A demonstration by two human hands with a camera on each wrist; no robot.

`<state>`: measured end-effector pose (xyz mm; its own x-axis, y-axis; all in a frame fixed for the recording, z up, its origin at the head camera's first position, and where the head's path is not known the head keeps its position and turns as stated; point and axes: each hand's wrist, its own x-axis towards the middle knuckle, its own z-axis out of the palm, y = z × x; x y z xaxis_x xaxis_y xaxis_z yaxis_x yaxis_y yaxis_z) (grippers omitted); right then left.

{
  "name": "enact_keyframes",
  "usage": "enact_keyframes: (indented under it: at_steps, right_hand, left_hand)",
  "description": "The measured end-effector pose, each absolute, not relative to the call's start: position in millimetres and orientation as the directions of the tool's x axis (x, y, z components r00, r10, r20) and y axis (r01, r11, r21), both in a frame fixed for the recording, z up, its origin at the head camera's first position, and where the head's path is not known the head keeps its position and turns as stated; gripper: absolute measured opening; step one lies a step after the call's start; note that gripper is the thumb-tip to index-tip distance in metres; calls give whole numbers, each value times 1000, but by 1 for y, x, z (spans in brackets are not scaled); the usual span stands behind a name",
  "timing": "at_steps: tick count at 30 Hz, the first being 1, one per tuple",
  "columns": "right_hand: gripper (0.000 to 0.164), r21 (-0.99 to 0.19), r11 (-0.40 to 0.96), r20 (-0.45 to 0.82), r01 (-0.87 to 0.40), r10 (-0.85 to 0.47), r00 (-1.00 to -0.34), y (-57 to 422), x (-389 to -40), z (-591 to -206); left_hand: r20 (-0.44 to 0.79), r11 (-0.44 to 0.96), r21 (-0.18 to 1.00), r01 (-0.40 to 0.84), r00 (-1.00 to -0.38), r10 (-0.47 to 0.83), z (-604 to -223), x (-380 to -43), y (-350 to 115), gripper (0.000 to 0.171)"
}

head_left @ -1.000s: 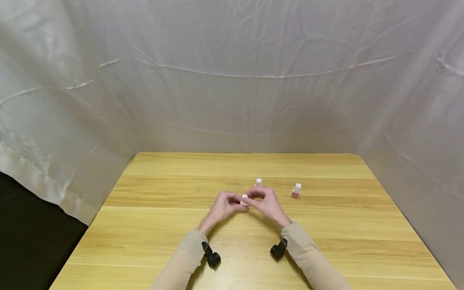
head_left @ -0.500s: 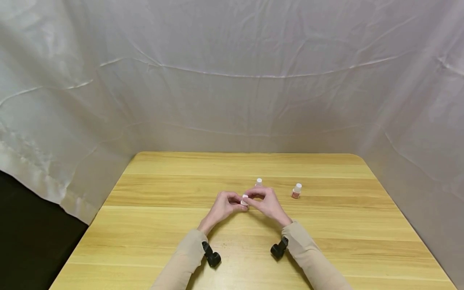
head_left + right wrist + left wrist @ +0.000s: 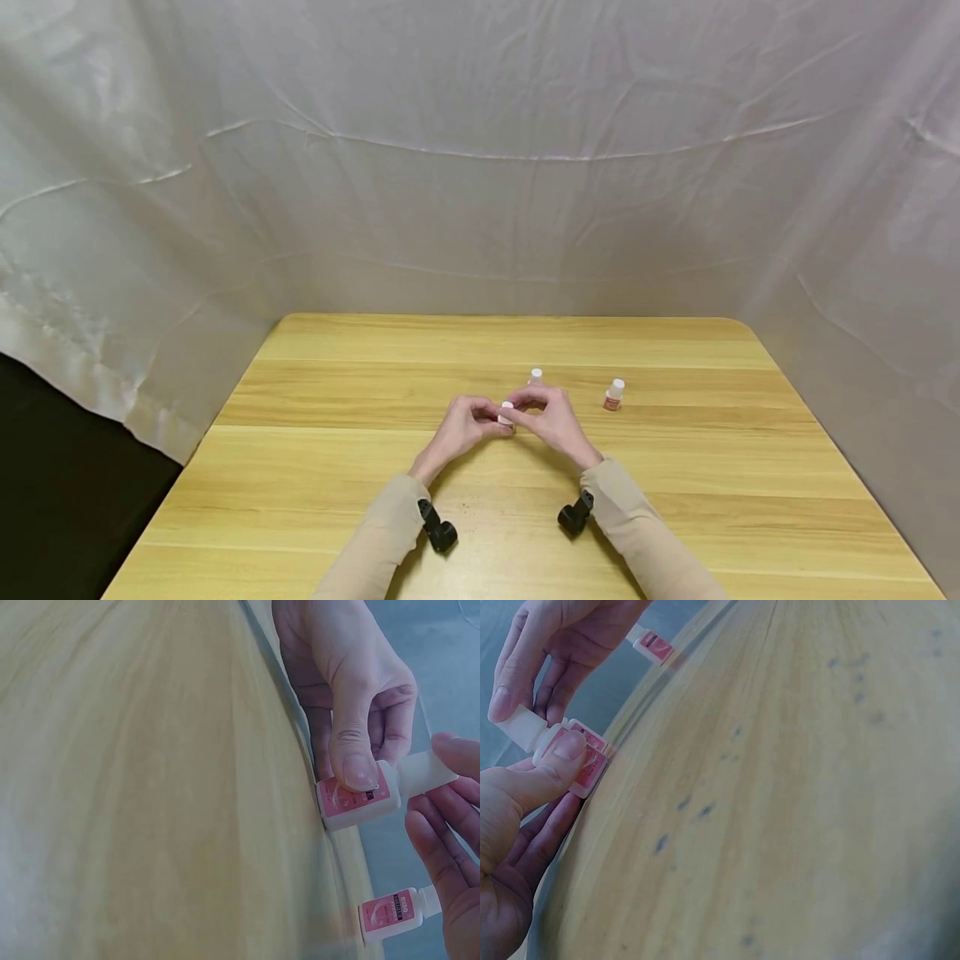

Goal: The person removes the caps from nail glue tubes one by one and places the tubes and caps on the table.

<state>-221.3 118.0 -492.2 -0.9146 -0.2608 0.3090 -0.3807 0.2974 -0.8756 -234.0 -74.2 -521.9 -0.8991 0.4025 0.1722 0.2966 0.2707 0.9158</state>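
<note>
A small white bottle (image 3: 386, 814) with a pink label stands upright on the table between both hands. My left hand (image 3: 465, 427) grips its body, the thumb pressed on the label. My right hand (image 3: 551, 423) pinches the white cap (image 3: 523, 727) between thumb and fingers. The cap sits at the bottle's neck; whether it is loose I cannot tell. Just behind the right hand is a second bottle (image 3: 536, 377), its lower part hidden in the head view. Farther right, a third bottle (image 3: 613, 396) of the same kind stands upright with its cap on.
The wooden table (image 3: 337, 483) has rounded far corners. Pale curtains (image 3: 480, 208) hang behind it and along both sides. A black camera is strapped to each beige sleeve (image 3: 378, 533). A dark area (image 3: 67, 483) lies beyond the left edge.
</note>
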Motion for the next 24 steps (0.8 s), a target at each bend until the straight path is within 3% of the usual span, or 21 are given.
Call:
enact_keyframes:
  at_steps: [13, 24]
  right_hand:
    - [17, -864, 281, 319, -418, -336, -886, 120, -218, -487]
    - [20, -847, 323, 314, -421, -336, -888, 121, -221, -491]
  left_hand:
    - [177, 255, 920, 296, -897, 404, -522, -233, -74, 19]
    - [162, 236, 934, 266, -908, 386, -497, -219, -70, 17]
